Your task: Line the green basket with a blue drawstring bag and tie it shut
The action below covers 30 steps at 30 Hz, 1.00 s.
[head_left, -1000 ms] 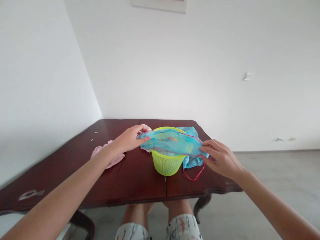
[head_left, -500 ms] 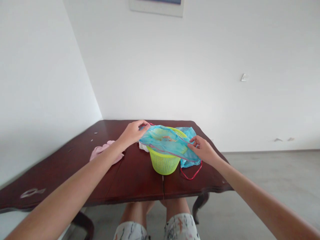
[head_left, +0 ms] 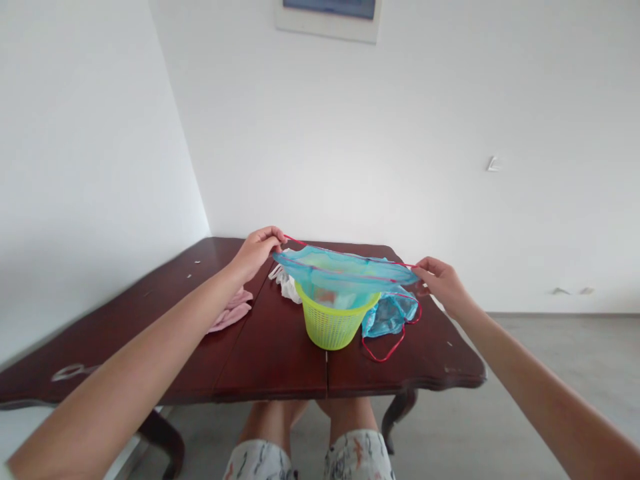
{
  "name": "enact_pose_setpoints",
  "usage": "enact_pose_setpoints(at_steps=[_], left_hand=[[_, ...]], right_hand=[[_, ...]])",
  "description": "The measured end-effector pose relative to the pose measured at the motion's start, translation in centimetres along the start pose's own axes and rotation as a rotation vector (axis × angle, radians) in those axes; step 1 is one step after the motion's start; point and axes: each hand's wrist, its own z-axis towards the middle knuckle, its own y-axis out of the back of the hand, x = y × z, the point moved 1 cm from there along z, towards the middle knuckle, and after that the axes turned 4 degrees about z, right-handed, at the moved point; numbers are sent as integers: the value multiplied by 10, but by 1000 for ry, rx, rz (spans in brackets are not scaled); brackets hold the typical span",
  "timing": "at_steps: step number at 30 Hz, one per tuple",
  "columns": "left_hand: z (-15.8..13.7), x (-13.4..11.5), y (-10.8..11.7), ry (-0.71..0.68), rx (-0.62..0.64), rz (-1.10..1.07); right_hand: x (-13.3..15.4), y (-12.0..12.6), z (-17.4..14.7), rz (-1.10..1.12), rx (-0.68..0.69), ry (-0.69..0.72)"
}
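Fingers of the left hand [head_left: 266, 244] and right hand [head_left: 443, 281] pinch opposite ends of the sheer blue bag [head_left: 345, 265] over the green basket [head_left: 333, 327] mid-desk [head_left: 275, 363], the step seemingly spreading its mouth, the next move calling for even tension.

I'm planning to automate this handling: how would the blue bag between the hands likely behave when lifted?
The blue bag is probably floppy, since it sags and creases between the left hand and right hand. Its material is likely light, since the yellow-green basket shows through.
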Motion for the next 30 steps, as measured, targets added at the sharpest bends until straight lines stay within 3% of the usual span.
enact_pose_setpoints(at_steps=[5,8,10,13,18,24,30], left_hand=[[3,-10,-6,54,11,-230],[2,-20,-13,56,23,-448],[1,-26,-19,-23,49,-525],[0,-32,-25,-118,128,-535],[-6,-32,-29,-99,258,-501],[-13,-25,-40,-67,317,-459],[-13,-13,-47,-138,435,-450]], right_hand=[[7,3,9,187,-132,-28],[11,-5,16,282,-106,-26],[16,-11,22,367,-26,1],[26,-16,27,534,76,45],[42,-18,22,701,108,119],[53,-35,-4,559,195,145],[58,-64,-22,552,374,84]])
